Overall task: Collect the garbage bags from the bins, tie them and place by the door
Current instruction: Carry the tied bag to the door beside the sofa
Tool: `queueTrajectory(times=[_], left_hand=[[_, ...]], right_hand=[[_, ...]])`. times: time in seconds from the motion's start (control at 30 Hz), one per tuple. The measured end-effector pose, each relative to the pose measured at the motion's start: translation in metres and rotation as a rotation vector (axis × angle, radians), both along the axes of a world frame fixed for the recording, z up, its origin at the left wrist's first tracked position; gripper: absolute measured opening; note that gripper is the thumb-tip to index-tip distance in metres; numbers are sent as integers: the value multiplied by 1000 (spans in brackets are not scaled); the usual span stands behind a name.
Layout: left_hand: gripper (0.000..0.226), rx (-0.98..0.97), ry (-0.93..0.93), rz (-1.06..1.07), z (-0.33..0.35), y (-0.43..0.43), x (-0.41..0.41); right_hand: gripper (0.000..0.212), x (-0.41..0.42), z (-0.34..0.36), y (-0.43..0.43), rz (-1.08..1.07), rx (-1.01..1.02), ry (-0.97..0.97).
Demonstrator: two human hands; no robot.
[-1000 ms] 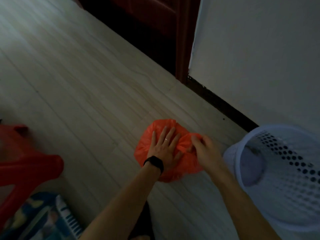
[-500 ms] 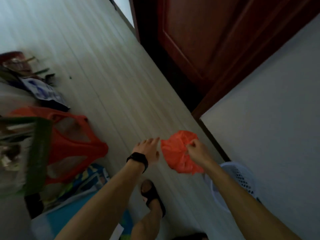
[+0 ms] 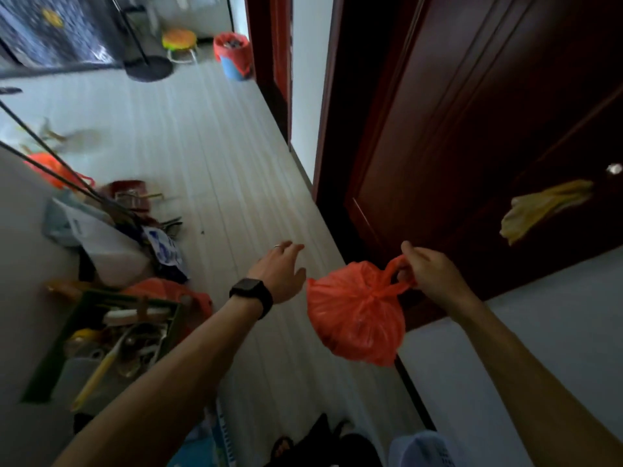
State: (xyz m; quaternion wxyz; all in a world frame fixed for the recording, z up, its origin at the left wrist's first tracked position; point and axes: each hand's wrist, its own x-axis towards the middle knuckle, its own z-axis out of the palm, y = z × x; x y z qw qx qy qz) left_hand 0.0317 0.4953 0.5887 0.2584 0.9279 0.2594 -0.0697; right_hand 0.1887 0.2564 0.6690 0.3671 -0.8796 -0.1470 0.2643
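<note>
A tied orange garbage bag (image 3: pixel 355 315) hangs in the air in front of a dark red wooden door (image 3: pixel 472 129). My right hand (image 3: pixel 431 271) grips its knotted handles from above. My left hand (image 3: pixel 281 273), with a black watch and a ring, hovers just left of the bag with its fingers spread, not touching it. The rim of a pale perforated bin (image 3: pixel 421 448) shows at the bottom edge. Far down the hall stands a blue bin lined with an orange bag (image 3: pixel 232 53) full of rubbish.
Clutter lines the left wall: a green crate of tools (image 3: pixel 108 335), another orange bag (image 3: pixel 168 291), papers and boxes. A yellow cloth (image 3: pixel 539 210) hangs on the door. A burger-shaped stool (image 3: pixel 178 40) and a round stand base (image 3: pixel 148 67) sit far back. A dark sandal (image 3: pixel 281 448) shows below.
The bag was pressed on the floor under both hands; now it is lifted and hangs from my right hand. My left hand has let go. The view has risen and looks down the hall.
</note>
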Motion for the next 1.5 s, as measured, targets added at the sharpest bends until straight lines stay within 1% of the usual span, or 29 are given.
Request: queueTrajectory(times=[0.1, 0.2, 0.3, 0.43, 0.53, 0.73, 0.9, 1.13, 1.3, 1.5], left_hand=[[58, 62, -29, 29, 19, 36, 18], [58, 137, -41, 84, 32, 80, 45], [59, 178, -38, 173, 40, 123, 69], [58, 211, 4, 289, 57, 166, 89], [57, 219, 22, 415, 69, 209, 102], [57, 229, 74, 554, 78, 293, 126], [61, 231, 40, 589, 72, 388, 157], [61, 210, 9, 652, 71, 564, 205], [61, 230, 30, 658, 83, 675, 235], [62, 244, 80, 727, 73, 808, 269]], right_hand=[[45, 26, 26, 40, 20, 116, -29], [36, 59, 31, 93, 107, 148, -50], [30, 93, 22, 151, 228, 145, -60], [28, 132, 14, 220, 339, 82, -13], [26, 169, 18, 284, 455, 61, 3], [24, 233, 24, 394, 538, 82, -15], [25, 275, 24, 503, 587, 113, 2], [25, 328, 37, 675, 673, 63, 7], [27, 366, 48, 788, 669, 101, 35], [25, 411, 31, 946, 691, 125, 76]])
